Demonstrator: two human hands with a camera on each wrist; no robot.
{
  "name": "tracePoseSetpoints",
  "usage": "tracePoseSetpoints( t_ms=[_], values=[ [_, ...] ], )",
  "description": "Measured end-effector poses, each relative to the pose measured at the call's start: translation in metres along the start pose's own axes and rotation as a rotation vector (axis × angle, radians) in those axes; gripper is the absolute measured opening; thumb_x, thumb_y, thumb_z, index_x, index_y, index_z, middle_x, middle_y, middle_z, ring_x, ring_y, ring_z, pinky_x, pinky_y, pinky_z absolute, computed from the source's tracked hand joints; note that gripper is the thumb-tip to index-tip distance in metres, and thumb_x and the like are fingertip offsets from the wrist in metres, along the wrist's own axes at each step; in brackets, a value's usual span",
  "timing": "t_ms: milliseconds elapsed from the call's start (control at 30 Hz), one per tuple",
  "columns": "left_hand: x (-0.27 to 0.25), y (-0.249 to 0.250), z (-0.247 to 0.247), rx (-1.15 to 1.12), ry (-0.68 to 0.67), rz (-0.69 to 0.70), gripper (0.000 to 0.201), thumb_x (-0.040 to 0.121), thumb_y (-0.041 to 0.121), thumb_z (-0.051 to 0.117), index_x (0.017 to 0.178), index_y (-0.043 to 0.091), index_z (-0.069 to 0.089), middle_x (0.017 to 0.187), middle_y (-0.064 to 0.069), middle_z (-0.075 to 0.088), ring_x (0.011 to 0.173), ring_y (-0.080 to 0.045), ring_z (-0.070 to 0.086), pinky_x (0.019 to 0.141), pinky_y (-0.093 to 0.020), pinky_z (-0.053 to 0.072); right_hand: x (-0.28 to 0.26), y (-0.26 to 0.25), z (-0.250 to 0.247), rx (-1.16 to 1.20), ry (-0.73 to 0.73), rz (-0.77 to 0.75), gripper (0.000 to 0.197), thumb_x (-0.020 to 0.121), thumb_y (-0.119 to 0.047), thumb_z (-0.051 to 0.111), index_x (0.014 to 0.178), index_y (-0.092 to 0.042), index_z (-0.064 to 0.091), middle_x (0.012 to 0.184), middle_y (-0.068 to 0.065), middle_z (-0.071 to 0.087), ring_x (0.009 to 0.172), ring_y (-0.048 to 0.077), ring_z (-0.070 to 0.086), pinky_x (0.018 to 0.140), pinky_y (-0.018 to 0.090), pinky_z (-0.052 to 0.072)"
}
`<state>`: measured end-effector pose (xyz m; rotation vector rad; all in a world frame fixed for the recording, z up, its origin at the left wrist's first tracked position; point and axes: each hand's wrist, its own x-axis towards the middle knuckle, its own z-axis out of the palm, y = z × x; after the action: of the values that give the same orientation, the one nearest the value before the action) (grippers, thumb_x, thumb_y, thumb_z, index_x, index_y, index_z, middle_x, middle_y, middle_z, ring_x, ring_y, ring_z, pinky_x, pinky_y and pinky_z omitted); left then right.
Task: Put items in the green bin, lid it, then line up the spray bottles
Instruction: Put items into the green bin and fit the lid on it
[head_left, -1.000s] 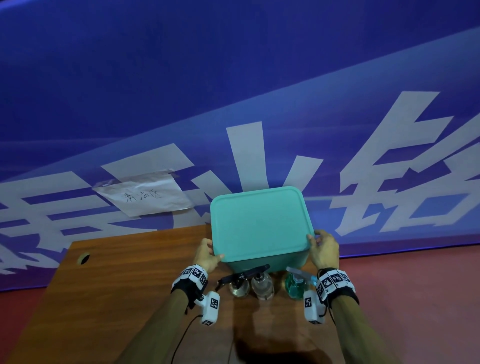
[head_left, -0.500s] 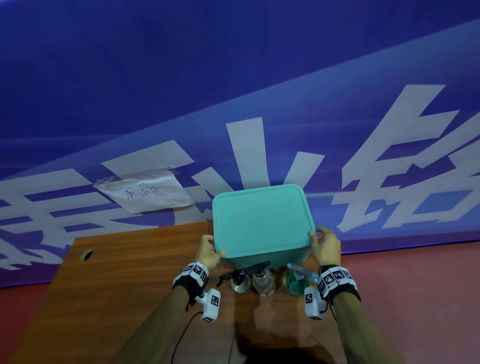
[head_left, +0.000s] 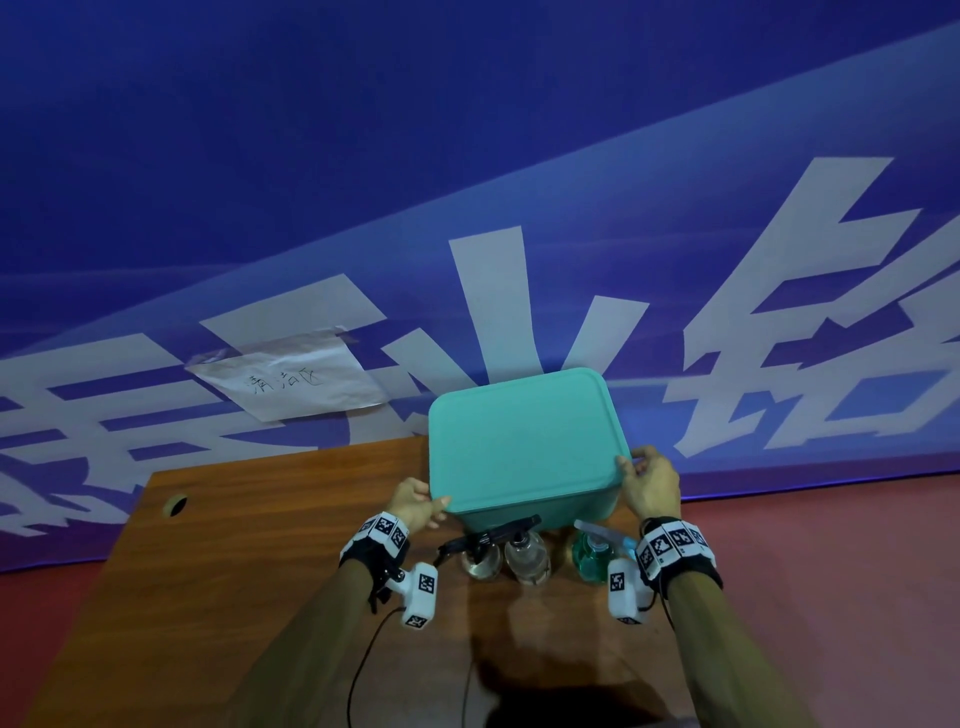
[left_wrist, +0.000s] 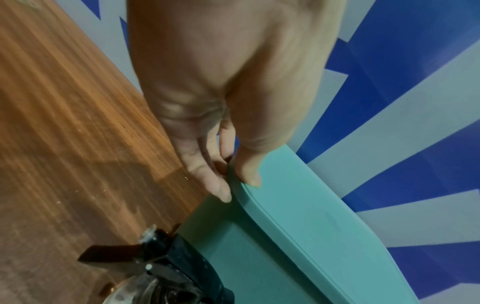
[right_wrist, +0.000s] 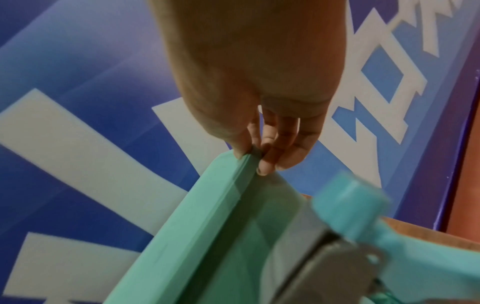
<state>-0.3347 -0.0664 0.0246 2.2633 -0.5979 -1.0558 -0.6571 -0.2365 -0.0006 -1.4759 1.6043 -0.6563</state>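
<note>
Lid (head_left: 522, 439) is seated flat on the green bin (head_left: 535, 512), which stands at the far edge of the wooden table (head_left: 234, 545), against the blue banner (head_left: 467, 156). The left hand (head_left: 415, 501) pinches the lid's near left corner, thumb on top and fingers (left_wrist: 221, 188) under the rim; the right hand (head_left: 649, 480) pinches the near right corner likewise, thumb over and fingers (right_wrist: 265, 166) curled beneath. Lidding is judged complete or nearly so.

Three spray bottles are found just near of the bin, between the two wrists: a black-headed bottle (head_left: 480, 561) at left, a clear bottle (head_left: 527, 556) beside it, a teal bottle (head_left: 589, 556) at right, slightly apart. Their row runs left to right, parallel to the bin's near wall. The teal bottle lies nearer the right hand, the black-headed one nearer the left; both hands must be withdrawn toward the near side to reach them.
</note>
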Motion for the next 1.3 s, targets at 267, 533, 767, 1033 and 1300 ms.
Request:
tracePoseSetpoints(
  t_ms=[267,533,767,1033,1300],
  values=[
    [-0.004,0.0,-0.003,-0.191,-0.18,-0.126,0.015,0.101,0.016,0.057,0.099,0.008,0.044,0.089,-0.014,0.066,0.074,-0.023,0.071,0.053,-0.023,0.056,0.007,0.005,0.003,0.29,-0.077,0.183,0.016,0.094,-0.022,0.066,0.108,-0.021,0.058,0.093,0.015,0.067,0.09,0.038,0.068,0.08,0.055,0.058],
    [0.012,0.009,-0.004,0.049,-0.066,-0.048,0.022,0.1,0.029,0.058,0.1,0.012,0.045,0.099,-0.008,0.066,0.072,-0.02,0.067,0.05,-0.026,0.05,0.001,-0.012,-0.006,0.035,-0.102,0.048,0.034,0.096,-0.018,0.061,0.13,-0.014,0.058,0.095,0.009,0.063,0.092,0.03,0.064,0.076,0.033,0.048],
    [0.053,0.035,-0.012,0.126,0.103,0.067,0.022,0.092,0.013,0.067,0.073,0.012,0.057,0.085,-0.015,0.069,0.081,-0.029,0.066,0.081,-0.046,0.057,0.029,-0.036,-0.016,-0.25,-0.214,0.048,0.028,0.09,-0.016,0.067,0.113,-0.001,0.063,0.11,0.019,0.065,0.105,0.036,0.062,0.083,0.039,0.052],
    [0.077,0.066,-0.016,0.169,0.091,0.059,0.02,0.097,0.018,0.061,0.079,0.008,0.062,0.088,-0.011,0.066,0.085,-0.027,0.063,0.08,-0.031,0.048,0.075,-0.06,-0.006,-0.479,-0.322,0.025,0.028,0.098,-0.032,0.052,0.096,-0.004,0.056,0.096,0.018,0.06,0.088,0.033,0.058,0.071,0.032,0.04],
    [0.123,0.072,-0.022,0.313,0.11,0.105,0.049,0.1,0.039,0.046,0.07,0.002,0.059,0.074,-0.019,0.065,0.071,-0.034,0.062,0.075,-0.043,0.054,0.107,-0.082,0.005,-0.623,-0.4,-0.021,0.065,0.102,-0.051,0.04,0.138,0.004,0.043,0.136,0.024,0.055,0.118,0.037,0.058,0.084,0.036,0.046]
  ],
)
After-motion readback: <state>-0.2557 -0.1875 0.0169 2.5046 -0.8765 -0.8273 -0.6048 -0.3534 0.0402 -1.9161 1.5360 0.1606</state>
